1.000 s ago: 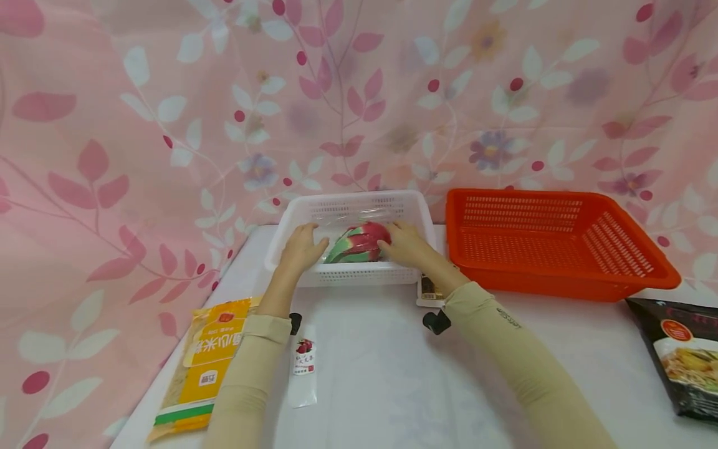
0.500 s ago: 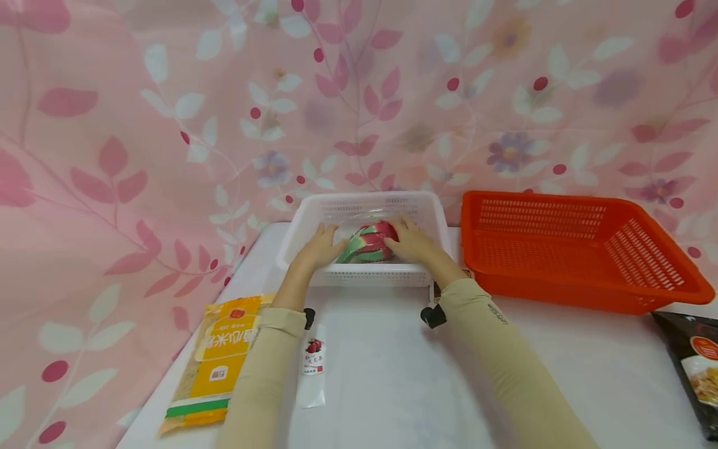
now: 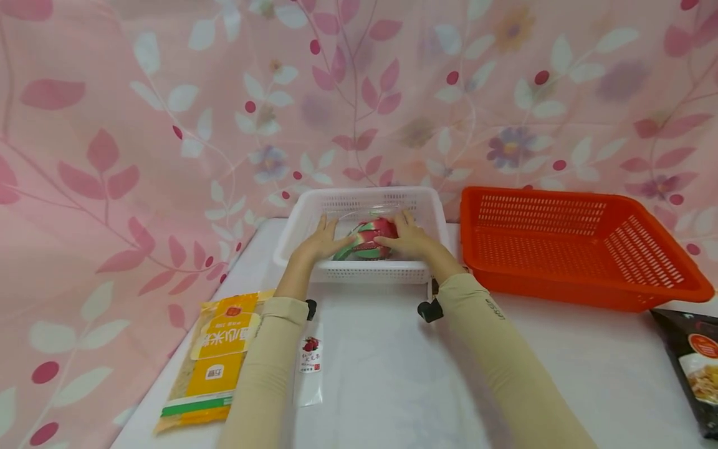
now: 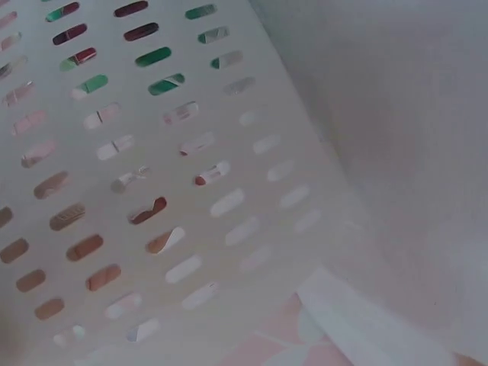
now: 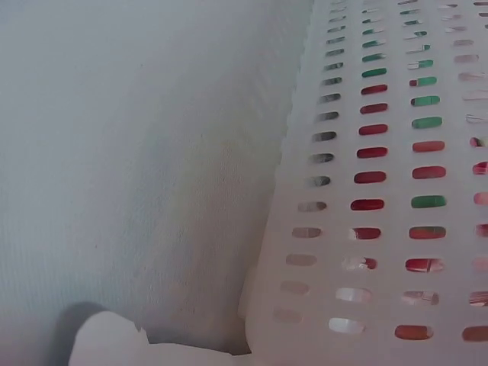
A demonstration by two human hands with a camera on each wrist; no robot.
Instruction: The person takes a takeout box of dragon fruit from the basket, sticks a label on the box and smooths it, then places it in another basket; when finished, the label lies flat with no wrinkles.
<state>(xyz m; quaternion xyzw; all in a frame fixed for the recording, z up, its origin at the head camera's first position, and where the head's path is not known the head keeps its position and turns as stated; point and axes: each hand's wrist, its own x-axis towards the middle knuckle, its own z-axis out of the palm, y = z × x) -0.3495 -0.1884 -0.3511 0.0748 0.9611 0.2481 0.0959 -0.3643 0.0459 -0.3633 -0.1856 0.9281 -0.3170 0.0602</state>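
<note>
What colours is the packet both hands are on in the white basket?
Red, green and white stripes on the packet; it shows best in the head view.

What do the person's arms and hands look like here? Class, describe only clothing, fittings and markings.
Both hands, left hand and right hand, are bare. Each arm wears a snug beige sleeve reaching the wrist. The right sleeve has small dark lettering near the cuff. A small black device sits at each wrist.

Perforated matt plastic white basket [image 3: 364, 271], glossy film-wrapped packet [image 3: 367, 240], smooth table [image 3: 392, 374].
</note>
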